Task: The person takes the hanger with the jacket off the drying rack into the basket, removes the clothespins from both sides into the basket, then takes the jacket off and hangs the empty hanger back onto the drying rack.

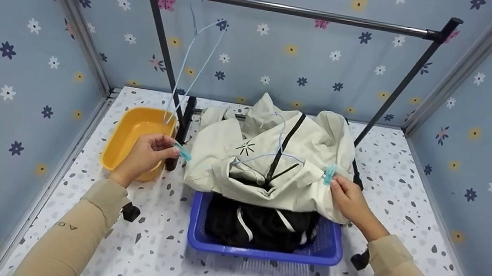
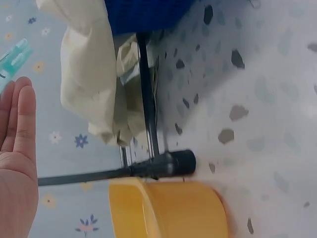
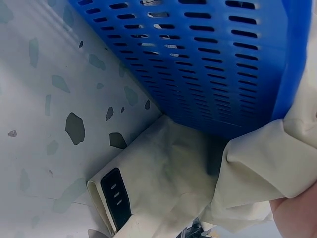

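A cream jacket (image 1: 215,153) with a black zip lies spread over the blue basket (image 1: 259,254). Inside its collar sits a light blue wire hanger (image 1: 282,133), hook upward. My left hand (image 1: 144,155) pinches a teal clothespin (image 1: 183,152) between thumb and fingers, held off the jacket's left side. At the opposite shoulder, my right hand (image 1: 352,200) pinches another teal clothespin (image 1: 330,173), which lies against the fabric close to the hanger's end. In the right wrist view, part of that hand (image 3: 297,215) shows beside cream cloth, its fingertips out of frame.
Black clothing with white stripes (image 1: 257,230) fills the basket. Behind stands a garment rack with a dark rail (image 1: 291,9), an unused light blue hanger (image 1: 196,34) hooked near its left end. A yellow basin (image 1: 114,144) rests by the rack's left foot. Patterned walls enclose three sides.
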Action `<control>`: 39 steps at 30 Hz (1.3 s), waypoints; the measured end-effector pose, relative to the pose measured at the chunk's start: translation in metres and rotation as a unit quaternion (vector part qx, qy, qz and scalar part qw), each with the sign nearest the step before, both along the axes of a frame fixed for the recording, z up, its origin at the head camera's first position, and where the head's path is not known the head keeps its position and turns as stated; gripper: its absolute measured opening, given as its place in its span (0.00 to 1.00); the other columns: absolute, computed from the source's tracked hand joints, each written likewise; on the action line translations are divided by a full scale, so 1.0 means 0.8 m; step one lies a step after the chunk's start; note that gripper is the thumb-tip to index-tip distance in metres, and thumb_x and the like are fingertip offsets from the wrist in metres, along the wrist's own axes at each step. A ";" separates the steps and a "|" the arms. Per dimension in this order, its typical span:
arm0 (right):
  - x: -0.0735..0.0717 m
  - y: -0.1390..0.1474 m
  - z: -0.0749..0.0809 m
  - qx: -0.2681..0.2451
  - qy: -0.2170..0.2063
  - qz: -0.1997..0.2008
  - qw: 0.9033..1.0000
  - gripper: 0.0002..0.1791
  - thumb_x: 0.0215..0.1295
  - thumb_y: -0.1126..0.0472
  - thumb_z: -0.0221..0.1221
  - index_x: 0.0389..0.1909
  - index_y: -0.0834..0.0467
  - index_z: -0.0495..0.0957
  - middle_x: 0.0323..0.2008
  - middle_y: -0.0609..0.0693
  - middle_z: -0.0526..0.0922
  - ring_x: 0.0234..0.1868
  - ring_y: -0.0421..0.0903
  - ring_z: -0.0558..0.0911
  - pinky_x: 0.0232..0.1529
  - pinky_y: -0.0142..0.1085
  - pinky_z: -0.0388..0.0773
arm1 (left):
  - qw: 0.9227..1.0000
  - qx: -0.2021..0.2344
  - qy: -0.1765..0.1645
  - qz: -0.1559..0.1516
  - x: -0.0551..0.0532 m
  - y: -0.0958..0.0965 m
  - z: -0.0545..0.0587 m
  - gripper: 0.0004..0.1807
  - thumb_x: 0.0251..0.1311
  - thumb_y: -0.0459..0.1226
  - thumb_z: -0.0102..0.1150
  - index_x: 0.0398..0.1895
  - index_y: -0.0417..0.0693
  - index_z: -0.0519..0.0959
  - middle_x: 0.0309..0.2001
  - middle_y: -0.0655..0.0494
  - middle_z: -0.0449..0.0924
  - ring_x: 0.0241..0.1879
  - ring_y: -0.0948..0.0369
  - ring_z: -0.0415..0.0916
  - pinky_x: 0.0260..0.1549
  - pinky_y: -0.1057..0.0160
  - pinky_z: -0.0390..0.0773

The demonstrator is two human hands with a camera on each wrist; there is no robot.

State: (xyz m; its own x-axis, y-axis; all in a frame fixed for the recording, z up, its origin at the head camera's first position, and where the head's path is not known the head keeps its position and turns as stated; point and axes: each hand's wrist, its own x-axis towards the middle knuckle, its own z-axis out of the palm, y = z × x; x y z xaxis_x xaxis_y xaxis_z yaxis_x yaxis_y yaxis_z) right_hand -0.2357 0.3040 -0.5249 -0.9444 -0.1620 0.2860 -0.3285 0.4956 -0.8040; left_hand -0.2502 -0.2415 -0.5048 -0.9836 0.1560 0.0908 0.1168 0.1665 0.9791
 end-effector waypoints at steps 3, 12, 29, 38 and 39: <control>0.000 0.000 0.000 0.001 -0.005 -0.004 1.000 0.13 0.80 0.70 0.56 0.30 0.63 0.78 0.21 0.41 0.65 0.23 0.35 0.65 0.29 0.29 0.63 | 1.000 -0.024 -0.017 0.009 0.000 -0.014 0.002 0.10 0.73 0.33 0.69 0.47 0.34 0.81 0.38 0.62 0.88 0.40 0.64 0.88 0.43 0.72 0.86; 0.008 -0.014 0.011 0.009 0.018 -0.030 0.999 0.13 0.77 0.75 0.54 0.28 0.68 0.75 0.21 0.42 0.63 0.24 0.34 0.63 0.29 0.27 0.61 | 0.997 -0.066 -0.019 0.027 -0.004 -0.047 0.006 0.13 0.73 0.37 0.70 0.49 0.36 0.79 0.39 0.62 0.86 0.41 0.63 0.87 0.47 0.69 0.88; 0.006 -0.008 -0.004 0.014 0.018 -0.039 0.999 0.13 0.78 0.74 0.54 0.29 0.66 0.75 0.22 0.43 0.63 0.23 0.34 0.63 0.29 0.27 0.61 | 0.972 -0.225 -0.008 0.064 -0.034 -0.083 0.014 0.20 0.74 0.45 0.68 0.56 0.36 0.80 0.48 0.48 0.82 0.45 0.60 0.77 0.43 0.77 0.78; 0.028 -0.026 0.035 -0.016 0.035 -0.009 0.999 0.12 0.77 0.77 0.53 0.30 0.70 0.75 0.23 0.44 0.66 0.25 0.32 0.65 0.30 0.26 0.62 | 0.968 -0.244 -0.035 0.053 -0.048 -0.084 0.009 0.19 0.74 0.42 0.68 0.57 0.36 0.81 0.49 0.44 0.82 0.46 0.55 0.77 0.41 0.75 0.80; 0.029 -0.027 0.037 -0.016 0.036 -0.008 0.999 0.12 0.77 0.76 0.53 0.30 0.70 0.76 0.23 0.44 0.67 0.25 0.32 0.66 0.30 0.26 0.62 | 0.966 -0.250 -0.039 0.053 -0.050 -0.085 0.006 0.20 0.74 0.42 0.68 0.58 0.36 0.81 0.49 0.44 0.82 0.46 0.55 0.78 0.41 0.74 0.80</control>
State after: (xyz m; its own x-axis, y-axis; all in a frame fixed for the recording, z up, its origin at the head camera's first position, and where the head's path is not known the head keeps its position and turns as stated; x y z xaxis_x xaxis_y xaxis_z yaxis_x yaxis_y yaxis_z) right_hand -0.2121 0.2821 -0.4954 -0.9233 -0.1366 0.3589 -0.3790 0.4751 -0.7942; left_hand -0.2900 -0.3096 -0.4997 -0.9972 0.0599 -0.0445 0.0030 0.6279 0.7783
